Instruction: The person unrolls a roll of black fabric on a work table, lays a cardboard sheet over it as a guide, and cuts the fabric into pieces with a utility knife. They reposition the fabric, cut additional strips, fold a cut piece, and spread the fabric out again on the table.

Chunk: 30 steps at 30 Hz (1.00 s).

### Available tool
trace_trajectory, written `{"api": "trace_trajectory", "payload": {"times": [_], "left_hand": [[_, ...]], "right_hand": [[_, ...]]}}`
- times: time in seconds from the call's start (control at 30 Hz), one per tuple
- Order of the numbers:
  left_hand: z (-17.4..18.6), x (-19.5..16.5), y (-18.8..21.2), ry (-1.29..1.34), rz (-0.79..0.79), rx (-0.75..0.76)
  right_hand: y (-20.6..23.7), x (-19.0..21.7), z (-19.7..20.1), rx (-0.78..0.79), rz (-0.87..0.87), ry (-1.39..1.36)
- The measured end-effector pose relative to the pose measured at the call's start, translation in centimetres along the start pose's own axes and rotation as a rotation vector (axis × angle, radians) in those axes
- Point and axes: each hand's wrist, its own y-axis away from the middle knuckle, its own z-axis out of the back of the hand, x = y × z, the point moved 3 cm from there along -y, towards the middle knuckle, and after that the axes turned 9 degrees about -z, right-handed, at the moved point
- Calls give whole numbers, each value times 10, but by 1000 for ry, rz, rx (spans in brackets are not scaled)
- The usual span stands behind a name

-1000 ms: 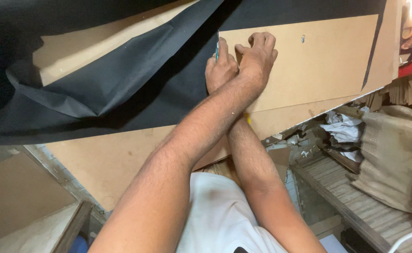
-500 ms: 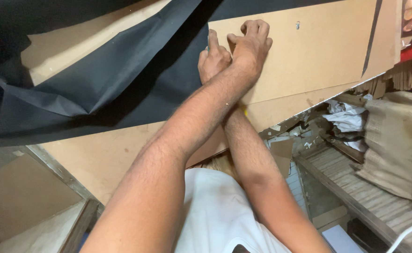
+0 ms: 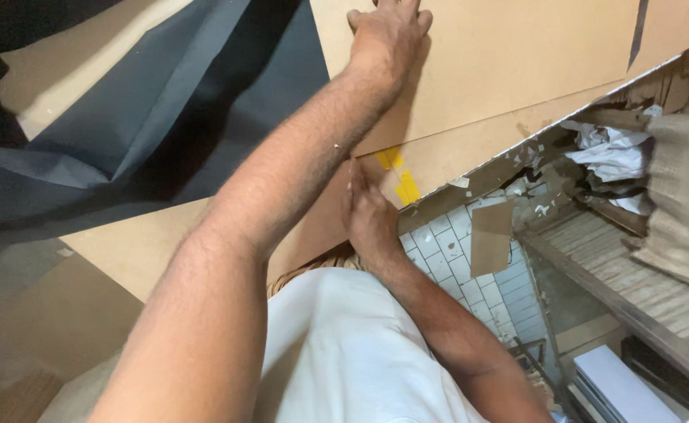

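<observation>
Along the left side I am seeing a sheet of black fabric-like material (image 3: 164, 117) draping in folds over the lower fibreboard panel (image 3: 125, 251), covering its upper left part and running up to the left edge of the upper board. My left arm is crossing the middle of the view, and the left hand (image 3: 387, 35) is pressing flat on the upper fibreboard panel (image 3: 517, 63), near that board's top left corner — fingers spread and lying on the surface, not curling around anything, with the fingertips reaching the top edge of the view. The upper board is lying on top of the lower one, its bottom edge running diagonally up to the right.

Below that, the right hand (image 3: 372, 219) is resting against the lower panel's near edge, fingers straight and pointing upward, just beside a few strips of yellow tape (image 3: 399, 176) sticking near the seam between the two boards. I cannot tell whether this hand is gripping the edge or only touching it.

Further right, beyond the lower panel's edge, I am seeing a white tiled floor (image 3: 477, 266) with a loose cardboard scrap (image 3: 491, 235) — and at the far right, crumpled paper (image 3: 611, 149) and a burlap sack (image 3: 685, 196) sitting on a wooden slatted shelf (image 3: 634, 290).
</observation>
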Motion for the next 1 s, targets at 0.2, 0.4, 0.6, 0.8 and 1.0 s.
{"api": "trace_trajectory", "payload": {"times": [0.2,0.4,0.6,0.8,1.0], "left_hand": [[-35,-6,-16,20,-84,-30],[-34,5,33,17,-38,-293],[-16,-19,138,510,134,-739],[-7,-82,189,641,287,-637],[-2,-126,163,532,447,-562]], "right_hand": [[24,-24,6,-110,116,-68],[35,2,39,140,342,110],[27,-21,85,-164,539,84],[-66,-171,170,-590,22,-28],[-164,-308,277,-767,-225,-53]]}}
